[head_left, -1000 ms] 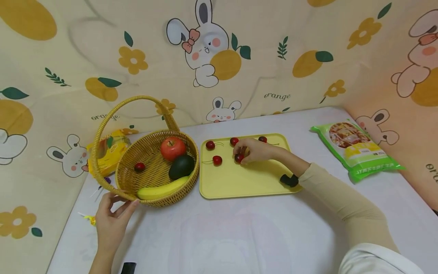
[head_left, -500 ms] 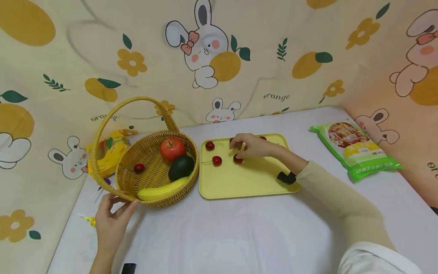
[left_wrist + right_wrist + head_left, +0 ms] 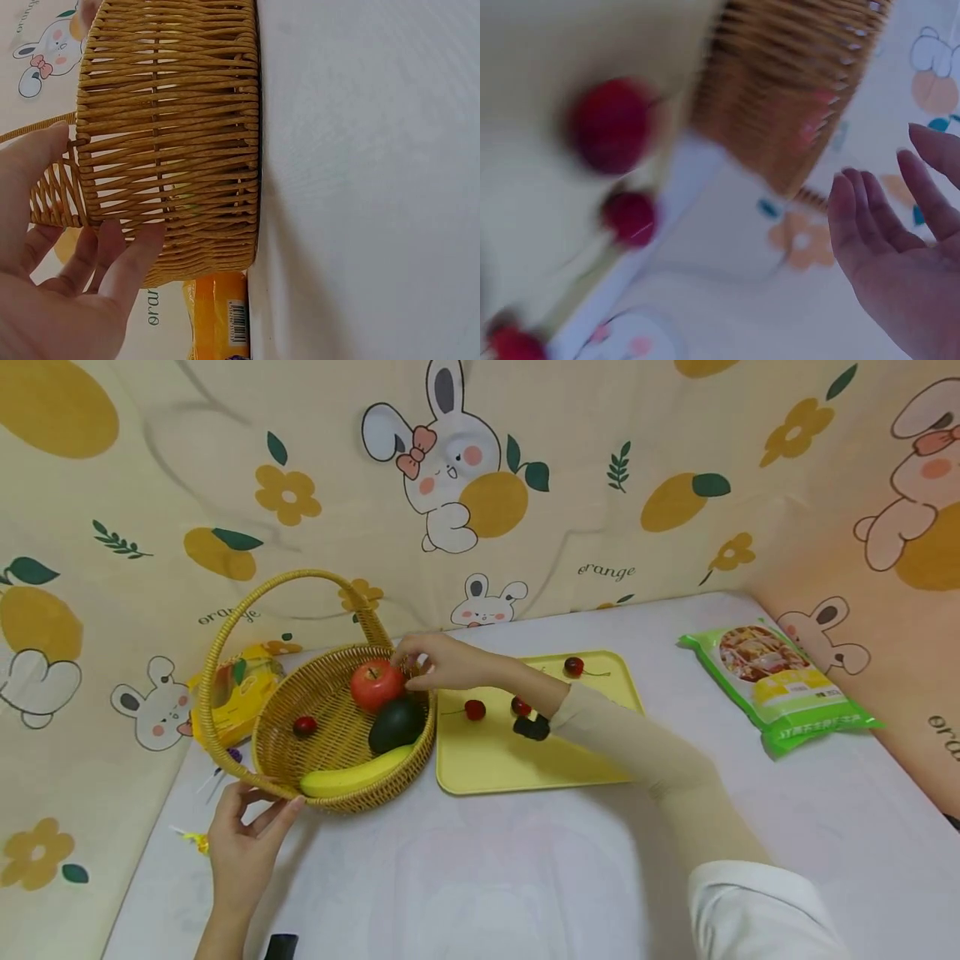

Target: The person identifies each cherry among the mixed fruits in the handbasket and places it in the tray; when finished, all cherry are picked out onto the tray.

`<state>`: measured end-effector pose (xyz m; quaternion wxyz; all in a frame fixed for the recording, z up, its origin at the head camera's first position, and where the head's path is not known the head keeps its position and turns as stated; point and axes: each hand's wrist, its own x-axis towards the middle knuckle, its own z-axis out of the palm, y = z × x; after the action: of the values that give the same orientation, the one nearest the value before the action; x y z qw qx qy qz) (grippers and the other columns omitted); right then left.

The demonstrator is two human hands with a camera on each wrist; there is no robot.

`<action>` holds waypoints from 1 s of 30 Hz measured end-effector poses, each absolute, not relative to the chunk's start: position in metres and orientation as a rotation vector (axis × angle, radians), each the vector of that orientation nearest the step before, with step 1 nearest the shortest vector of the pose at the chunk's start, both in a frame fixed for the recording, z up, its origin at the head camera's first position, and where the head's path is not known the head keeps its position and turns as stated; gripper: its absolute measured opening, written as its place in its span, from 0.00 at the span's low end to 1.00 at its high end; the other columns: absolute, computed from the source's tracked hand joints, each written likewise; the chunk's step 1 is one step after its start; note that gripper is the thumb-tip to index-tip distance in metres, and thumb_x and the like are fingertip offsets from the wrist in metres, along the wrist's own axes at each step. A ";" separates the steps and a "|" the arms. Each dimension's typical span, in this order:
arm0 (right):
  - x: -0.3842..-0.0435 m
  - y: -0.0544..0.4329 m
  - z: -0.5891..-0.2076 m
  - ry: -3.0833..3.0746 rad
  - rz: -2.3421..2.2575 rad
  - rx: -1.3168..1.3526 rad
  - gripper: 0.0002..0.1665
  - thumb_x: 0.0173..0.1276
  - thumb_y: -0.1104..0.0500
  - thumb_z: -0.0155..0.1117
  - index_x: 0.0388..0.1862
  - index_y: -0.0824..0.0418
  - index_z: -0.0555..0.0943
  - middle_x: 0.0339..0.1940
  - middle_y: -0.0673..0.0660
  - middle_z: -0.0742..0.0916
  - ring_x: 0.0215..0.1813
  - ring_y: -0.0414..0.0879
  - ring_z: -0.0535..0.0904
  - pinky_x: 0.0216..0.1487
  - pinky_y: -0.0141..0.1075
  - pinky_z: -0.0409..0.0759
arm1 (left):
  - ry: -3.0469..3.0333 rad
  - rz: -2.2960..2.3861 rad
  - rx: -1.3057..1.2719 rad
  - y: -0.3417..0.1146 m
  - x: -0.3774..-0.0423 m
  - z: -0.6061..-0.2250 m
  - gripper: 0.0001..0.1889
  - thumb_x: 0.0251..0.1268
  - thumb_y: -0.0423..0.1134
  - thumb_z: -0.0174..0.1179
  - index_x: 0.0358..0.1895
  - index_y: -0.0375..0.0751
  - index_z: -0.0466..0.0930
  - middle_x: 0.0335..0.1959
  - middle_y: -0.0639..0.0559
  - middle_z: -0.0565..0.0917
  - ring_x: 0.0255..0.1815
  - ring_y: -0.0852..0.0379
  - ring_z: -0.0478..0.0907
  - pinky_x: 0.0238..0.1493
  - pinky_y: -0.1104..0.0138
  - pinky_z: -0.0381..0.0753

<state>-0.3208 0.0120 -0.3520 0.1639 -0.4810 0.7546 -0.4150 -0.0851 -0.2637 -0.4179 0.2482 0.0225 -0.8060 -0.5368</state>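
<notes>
My left hand point(image 3: 243, 843) grips the near-left rim of a wicker basket point(image 3: 169, 142), fingers and thumb at the handle's foot. In the basket lie a red apple point(image 3: 372, 687), a dark green avocado point(image 3: 397, 725), a banana point(image 3: 356, 774) and one cherry point(image 3: 305, 727). My right hand point(image 3: 442, 662) is over the basket's right rim, overlapping the apple's edge in the head view. In the right wrist view its fingers are loosely bent with nothing between them. Cherries with stems, such as this cherry point(image 3: 611, 124), lie on the yellow tray point(image 3: 517, 768); my right forearm hides some in the head view.
A green-and-white food bag point(image 3: 780, 681) lies at the right. Behind the basket's left side is a yellow package point(image 3: 240, 693). A yellow-wrapped lollipop point(image 3: 198, 842) and a purple one point(image 3: 234, 756) lie on the left. A patterned cloth backdrop point(image 3: 570, 510) stands behind the table.
My right hand has let go of a cherry on the tray, lifted, and moved left to the basket's rim. That cherry stays on the tray. My left hand keeps its grip on the basket.
</notes>
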 end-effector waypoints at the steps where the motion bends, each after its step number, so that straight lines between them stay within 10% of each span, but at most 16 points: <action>1: -0.321 -0.001 -0.349 2.145 -1.157 -1.388 0.17 0.68 0.67 0.67 0.54 0.69 0.80 0.54 0.63 0.81 0.54 0.55 0.77 0.50 0.32 0.82 | -2.196 -1.458 0.057 -0.264 -0.085 -0.419 0.26 0.48 0.11 0.66 0.54 0.18 0.70 0.48 0.37 0.74 0.48 0.58 0.76 0.46 0.74 0.85; 12: -0.309 -0.113 -0.332 1.982 -0.783 -1.395 0.29 0.70 0.56 0.67 0.66 0.65 0.74 0.65 0.56 0.77 0.65 0.44 0.71 0.60 0.24 0.73 | -2.182 -1.483 0.072 -0.266 -0.086 -0.415 0.25 0.50 0.12 0.65 0.53 0.17 0.70 0.48 0.37 0.73 0.47 0.57 0.76 0.47 0.73 0.85; 30: -0.317 -0.141 -0.317 1.990 -0.643 -1.133 0.37 0.72 0.47 0.63 0.76 0.56 0.65 0.79 0.48 0.61 0.74 0.39 0.60 0.65 0.24 0.69 | -2.123 -1.515 0.024 -0.266 -0.083 -0.415 0.23 0.43 0.08 0.65 0.47 0.14 0.70 0.41 0.45 0.76 0.43 0.60 0.78 0.42 0.72 0.87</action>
<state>-0.3172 -0.1414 -0.3172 0.3726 -0.4422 0.7764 -0.2508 -0.0833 -0.2661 -0.4150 0.2637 0.0087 -0.7852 -0.5602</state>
